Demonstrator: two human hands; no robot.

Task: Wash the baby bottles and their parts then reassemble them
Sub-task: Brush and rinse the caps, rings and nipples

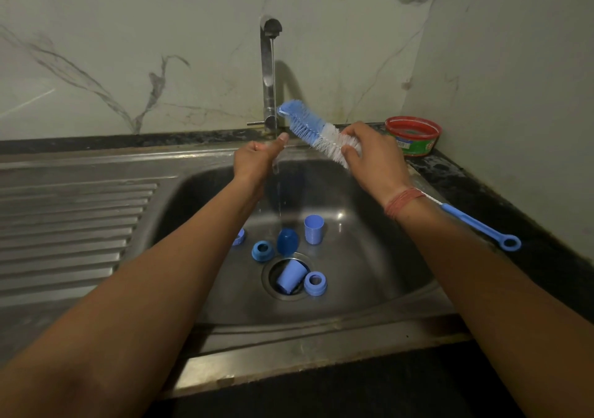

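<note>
From the head view, my right hand [373, 157] sits right of centre, fingers and thumb curled round the bristle end of the bottle brush [316, 130]; the blue bristle tip points up-left toward the tap [268, 70], and the blue handle runs down past my wrist toward the right edge of the frame. My left hand [257, 157] is at centre, right at the thin stream of water; the thumb sticks up and the fingers look loosely curled, but I cannot tell whether they pinch anything.

Lower down, the bottle parts lie on the floor of the sink [369, 257]: an upright cap [314, 228], a darker dome cap [287, 241] under the stream, a collar ring [262, 250] left of it, a second ring [315, 284] at the drain's edge, a tipped cap [291, 276] lying in the drain, and another part [239, 237] half hidden by my left forearm. A red-rimmed tub [413, 135] stands on the counter at upper right.

I judge I'm at the wetting or rinsing of the brush, early in the wash. Next I'd need my left hand down in the basin to lift one part, and my right to shift back onto the handle for scrubbing.
</note>
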